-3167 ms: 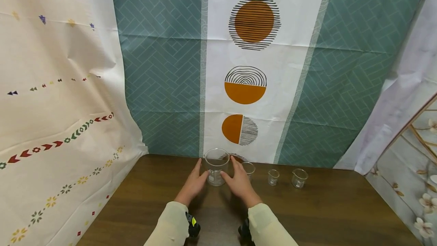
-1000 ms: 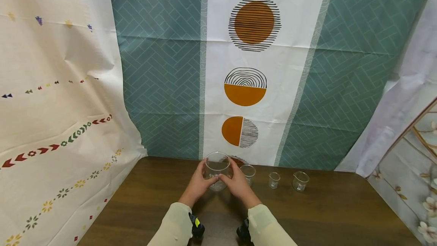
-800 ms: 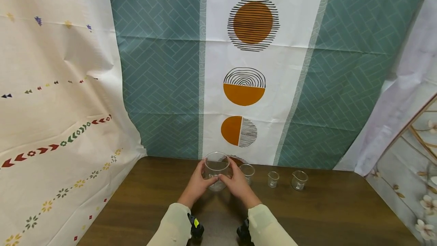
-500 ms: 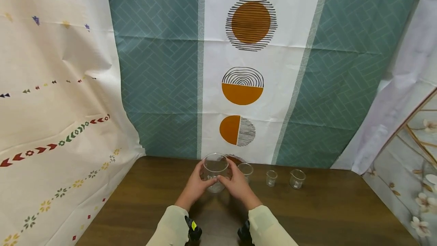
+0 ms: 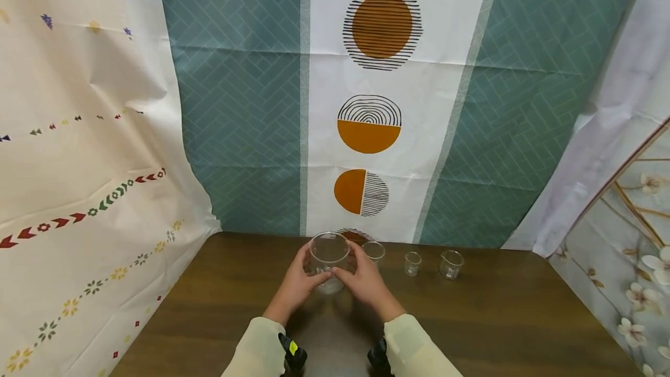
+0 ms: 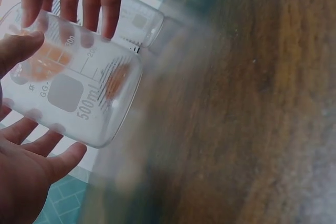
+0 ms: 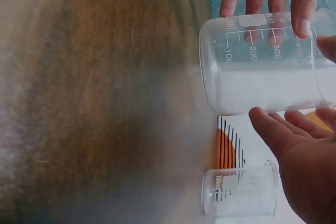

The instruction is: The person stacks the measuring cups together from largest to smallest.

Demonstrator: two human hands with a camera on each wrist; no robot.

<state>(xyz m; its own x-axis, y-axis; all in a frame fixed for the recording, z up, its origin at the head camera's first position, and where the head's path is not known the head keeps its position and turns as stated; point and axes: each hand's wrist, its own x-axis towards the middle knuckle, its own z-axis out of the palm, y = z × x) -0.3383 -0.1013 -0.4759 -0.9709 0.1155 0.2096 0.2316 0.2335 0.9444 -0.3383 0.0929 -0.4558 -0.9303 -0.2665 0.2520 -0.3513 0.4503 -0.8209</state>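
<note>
A large clear glass beaker [image 5: 330, 256] stands upright between the two hands, with white markings and "500mL" printed on its wall. My left hand [image 5: 296, 284] grips its left side and my right hand [image 5: 364, 281] grips the right, fingers curved round the glass. Both thumbs lie on the near side, their tips nearly meeting. In the left wrist view the beaker [image 6: 79, 85] shows its print and rounded base; in the right wrist view the beaker [image 7: 257, 66] shows its scale. Whether the base touches the table is hard to tell.
Close behind the right hand stands a medium glass beaker [image 5: 374, 251]. Farther right are a tiny beaker [image 5: 412, 264] and a small wide beaker [image 5: 451, 265]. The brown wooden table [image 5: 497, 319] ends at a hanging patterned cloth [image 5: 251, 132] behind.
At first the hands were spread beside the beaker with thumbs apart; they then closed round it, thumbs coming together. Since then the grip looks unchanged, while the head view has shifted slightly.
</note>
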